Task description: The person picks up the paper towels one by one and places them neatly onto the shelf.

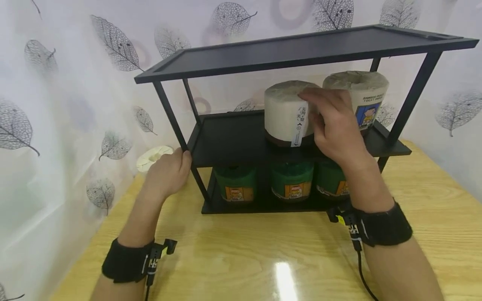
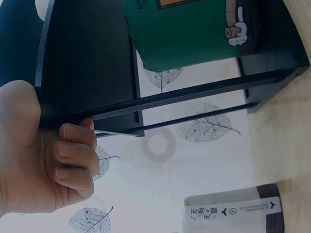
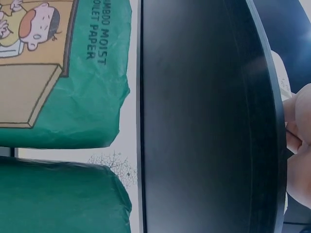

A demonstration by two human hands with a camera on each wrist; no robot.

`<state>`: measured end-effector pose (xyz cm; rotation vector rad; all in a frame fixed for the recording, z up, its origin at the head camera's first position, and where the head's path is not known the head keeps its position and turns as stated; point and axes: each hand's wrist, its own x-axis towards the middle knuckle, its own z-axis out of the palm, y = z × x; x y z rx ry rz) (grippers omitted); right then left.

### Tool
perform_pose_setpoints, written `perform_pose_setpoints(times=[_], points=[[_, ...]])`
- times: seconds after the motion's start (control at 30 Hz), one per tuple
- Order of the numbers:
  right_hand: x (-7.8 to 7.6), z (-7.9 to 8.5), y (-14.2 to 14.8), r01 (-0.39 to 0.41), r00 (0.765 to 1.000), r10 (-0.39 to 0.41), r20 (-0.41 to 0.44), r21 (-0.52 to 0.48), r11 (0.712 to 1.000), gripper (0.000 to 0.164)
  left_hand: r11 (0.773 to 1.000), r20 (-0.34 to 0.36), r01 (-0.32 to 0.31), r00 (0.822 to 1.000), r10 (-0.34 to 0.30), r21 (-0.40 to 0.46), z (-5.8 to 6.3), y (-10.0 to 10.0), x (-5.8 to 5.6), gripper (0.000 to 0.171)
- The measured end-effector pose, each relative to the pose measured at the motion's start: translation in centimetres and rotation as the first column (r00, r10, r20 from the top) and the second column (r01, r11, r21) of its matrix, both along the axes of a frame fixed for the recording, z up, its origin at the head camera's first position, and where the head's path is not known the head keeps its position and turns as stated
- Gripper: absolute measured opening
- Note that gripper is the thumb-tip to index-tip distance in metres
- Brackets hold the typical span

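A black two-tier shelf rack [image 1: 241, 146] stands on the wooden table. My left hand [image 1: 170, 173] grips its left side where the post meets the middle board; in the left wrist view the fingers curl around that edge. On the middle board sits a white-wrapped toilet roll [image 1: 284, 115], and my right hand [image 1: 335, 121] holds it by its top and right side. Just right of it stands another white-wrapped toilet roll [image 1: 367, 94], partly covered by the hand. In the right wrist view, the middle board [image 3: 204, 116] hides most of the right hand.
Several green-wrapped toilet rolls [image 1: 235, 184] line the bottom board. One more white toilet roll [image 2: 233, 211] stands on the table left of the rack, mostly behind my left hand in the head view. A leaf-patterned curtain [image 1: 67, 104] hangs behind. The black top board [image 1: 293, 48] overhangs the middle level.
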<state>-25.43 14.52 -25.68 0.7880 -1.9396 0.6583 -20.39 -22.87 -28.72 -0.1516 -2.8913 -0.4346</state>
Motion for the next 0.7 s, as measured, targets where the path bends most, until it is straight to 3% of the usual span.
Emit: perform_pose_setpoints(times=[0.1,0.27,0.4,0.57,0.7], points=[[0.1,0.3,-0.1,0.017,1.0,-0.017,-0.012,-0.004,1.0,0.035,1.0,-0.004,0.0,1.0,0.0,0.001,0.4,0.0,-0.2,0.064],[0.4,0.0,-0.7,0.039,0.999,-0.039,-0.025,0.008,0.999,0.032,1.0,0.049,0.001,0.999,-0.001,0.006,0.0,-0.1,-0.1,0.066],[0.4,0.0,-1.0,0.062,0.995,-0.06,-0.08,0.022,0.998,0.031,1.0,0.019,0.0,1.0,-0.001,0.006,0.0,0.0,-0.2,0.066],[-0.1,0.2,-0.2,-0.025,0.991,0.021,-0.133,-0.031,0.999,0.039,1.0,0.039,-0.003,0.999,0.002,0.008,0.1,0.1,0.0,0.067],[-0.4,0.2,1.1,-0.058,0.994,0.054,-0.09,-0.048,0.997,0.055,1.0,0.037,0.002,0.999,-0.002,0.003,0.2,0.3,0.1,0.067]])
